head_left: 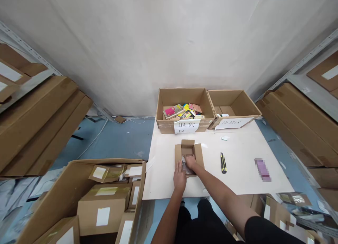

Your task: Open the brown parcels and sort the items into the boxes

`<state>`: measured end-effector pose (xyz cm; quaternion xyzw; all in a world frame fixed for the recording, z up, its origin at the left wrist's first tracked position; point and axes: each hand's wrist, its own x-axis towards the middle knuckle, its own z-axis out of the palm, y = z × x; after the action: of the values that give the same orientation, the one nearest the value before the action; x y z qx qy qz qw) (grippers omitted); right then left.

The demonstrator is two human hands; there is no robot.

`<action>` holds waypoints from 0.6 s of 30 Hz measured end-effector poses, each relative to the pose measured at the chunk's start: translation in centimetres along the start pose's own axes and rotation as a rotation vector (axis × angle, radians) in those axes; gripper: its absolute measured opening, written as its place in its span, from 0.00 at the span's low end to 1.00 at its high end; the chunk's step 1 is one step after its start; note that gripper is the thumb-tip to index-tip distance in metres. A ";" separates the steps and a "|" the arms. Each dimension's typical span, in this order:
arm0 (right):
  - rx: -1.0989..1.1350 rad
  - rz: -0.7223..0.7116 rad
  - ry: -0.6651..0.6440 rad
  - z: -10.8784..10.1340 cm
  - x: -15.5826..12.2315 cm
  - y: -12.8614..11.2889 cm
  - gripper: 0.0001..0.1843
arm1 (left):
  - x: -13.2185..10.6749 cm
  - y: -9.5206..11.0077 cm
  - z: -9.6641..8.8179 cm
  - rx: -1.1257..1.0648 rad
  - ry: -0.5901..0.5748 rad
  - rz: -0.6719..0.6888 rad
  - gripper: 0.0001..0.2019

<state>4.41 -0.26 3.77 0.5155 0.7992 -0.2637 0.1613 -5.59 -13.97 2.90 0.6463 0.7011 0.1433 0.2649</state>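
Observation:
On the white table stands a small open cardboard box (199, 156) with its flaps folded out. My left hand (180, 178) grips the box at its near left corner, fingers along the wall. Reaching inside, my right hand (190, 162) has its fingers closed on a greyish, see-through plastic wrapping (186, 168). What the wrapping contains cannot be made out. To the right of the box lies a black and yellow utility knife (223, 163).
Behind stand a large carton (163, 127) of colourful books and packs and another labelled carton (235, 123). A blurred purple item (263, 170) lies on the table (245, 182). At left, a big carton (142, 187) holds several parcels; shelves with boxes flank both sides.

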 end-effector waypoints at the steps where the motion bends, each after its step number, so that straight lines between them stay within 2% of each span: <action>1: 0.005 -0.020 0.012 -0.5 -0.9 0.0 0.22 | 0.1 0.1 -0.1 0.009 0.013 -0.001 0.16; 5: 0.161 -0.100 0.147 -4.7 -4.2 1.5 0.20 | 0.3 0.0 -0.9 0.058 0.060 -0.022 0.16; 9: 0.489 -0.231 0.296 -10.8 -6.4 5.9 0.14 | 0.6 -2.4 -3.5 0.099 0.068 -0.054 0.08; 10: 0.567 -0.248 0.290 -12.0 -6.6 7.1 0.13 | 0.7 -3.5 -4.5 0.111 0.075 -0.046 0.05; 12: 0.673 -0.266 0.181 -13.7 -6.6 9.3 0.13 | 0.9 -5.9 -6.6 0.132 0.102 -0.021 0.02; 14: 0.653 -0.247 0.062 -13.7 -5.7 10.6 0.17 | 1.0 -8.1 -8.5 0.142 0.121 0.020 0.02; 15: 0.589 -0.217 0.036 -13.1 -5.1 10.8 0.23 | 1.0 -9.0 -9.3 0.147 0.125 0.036 0.01; 18: 0.314 0.001 0.086 -9.2 -3.5 10.4 0.49 | 0.5 -10.3 -10.6 0.165 0.109 0.063 0.05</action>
<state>15.44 5.97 10.41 0.5457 0.7539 -0.3630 0.0444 -20.10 -13.30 5.88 0.6788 0.7034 0.1281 0.1675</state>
